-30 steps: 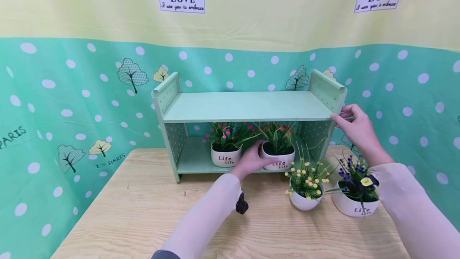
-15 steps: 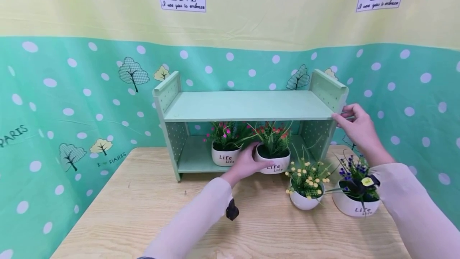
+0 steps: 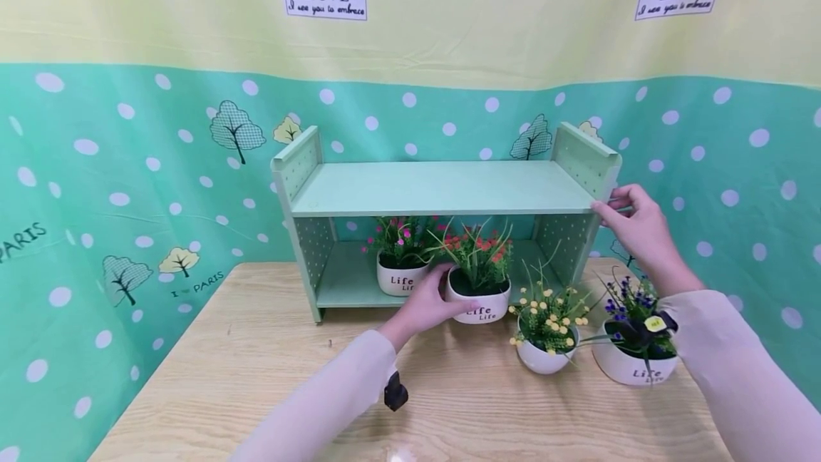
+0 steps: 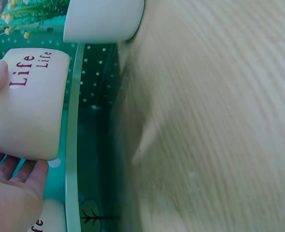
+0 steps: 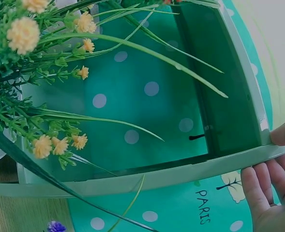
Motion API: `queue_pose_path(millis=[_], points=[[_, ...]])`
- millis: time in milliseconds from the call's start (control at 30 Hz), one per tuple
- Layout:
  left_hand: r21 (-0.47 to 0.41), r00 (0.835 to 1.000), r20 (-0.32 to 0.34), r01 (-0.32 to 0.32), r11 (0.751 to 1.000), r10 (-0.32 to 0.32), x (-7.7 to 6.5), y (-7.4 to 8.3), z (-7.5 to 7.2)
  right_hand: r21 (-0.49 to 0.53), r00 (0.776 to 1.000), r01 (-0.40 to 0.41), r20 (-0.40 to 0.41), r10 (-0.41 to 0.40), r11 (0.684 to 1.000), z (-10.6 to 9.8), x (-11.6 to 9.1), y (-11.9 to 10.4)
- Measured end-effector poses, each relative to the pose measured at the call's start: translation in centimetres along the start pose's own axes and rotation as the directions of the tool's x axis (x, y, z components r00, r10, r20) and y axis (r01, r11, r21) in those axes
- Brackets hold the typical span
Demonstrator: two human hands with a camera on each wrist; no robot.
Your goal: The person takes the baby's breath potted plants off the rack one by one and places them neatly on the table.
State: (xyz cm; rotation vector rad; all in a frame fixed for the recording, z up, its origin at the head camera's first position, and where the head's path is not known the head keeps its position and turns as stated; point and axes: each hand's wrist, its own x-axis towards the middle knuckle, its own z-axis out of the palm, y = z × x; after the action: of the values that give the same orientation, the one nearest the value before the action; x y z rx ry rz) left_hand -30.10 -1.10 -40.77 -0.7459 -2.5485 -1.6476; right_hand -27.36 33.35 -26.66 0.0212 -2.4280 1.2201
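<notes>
My left hand (image 3: 420,309) grips the white "Life" pot of a red-flowered potted plant (image 3: 476,284), thumb across its front and fingers round its left side. The pot stands out in front of the lower board of a pale green two-tier shelf (image 3: 442,187). In the left wrist view, fingertips press one side of this pot (image 4: 33,106) while the thumb touches its lettered face. My right hand (image 3: 644,230) pinches the front edge of the shelf's right side panel, close to the upper board. In the right wrist view, thumb and fingers lie on either side of that edge (image 5: 181,169).
A pink-flowered potted plant (image 3: 403,278) sits on the lower board, left of the held one. On the wooden table (image 3: 212,376), a yellow-flowered potted plant (image 3: 546,355) and a purple-flowered one (image 3: 631,369) stand at the right. A patterned curtain (image 3: 160,184) hangs behind the shelf.
My left hand has drawn the red-flowered potted plant forward and slightly left, from inside the lower tier to in front of it. The right hand keeps its hold on the shelf.
</notes>
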Motion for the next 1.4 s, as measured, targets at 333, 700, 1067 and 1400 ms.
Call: queue_pose_path(millis=[333, 700, 1067, 1400], points=[[-0.077, 0.997, 0.057, 0.051, 0.996, -0.047, -2.0, 0.3, -0.5, -0.01, 1.0, -0.012, -0.014, 0.012, 1.0, -0.3, -0.1, -0.2], [-0.102, 0.994, 0.068, 0.088, 0.991, -0.081, -4.2, -0.5, -0.1, -0.022, 1.0, -0.003, -0.011, 0.003, 1.0, -0.2, -0.1, -0.2], [-0.129, 0.989, 0.125, 0.091, 0.987, -0.075, -5.5, -2.0, -0.1, -0.017, 1.0, -0.008, -0.004, 0.008, 1.0, -0.1, 0.0, 0.0], [-0.127, 0.987, 0.141, 0.102, 0.987, -0.084, -6.5, -2.6, -0.3, -0.017, 1.0, -0.006, -0.006, 0.006, 1.0, -0.1, -0.1, 0.0]])
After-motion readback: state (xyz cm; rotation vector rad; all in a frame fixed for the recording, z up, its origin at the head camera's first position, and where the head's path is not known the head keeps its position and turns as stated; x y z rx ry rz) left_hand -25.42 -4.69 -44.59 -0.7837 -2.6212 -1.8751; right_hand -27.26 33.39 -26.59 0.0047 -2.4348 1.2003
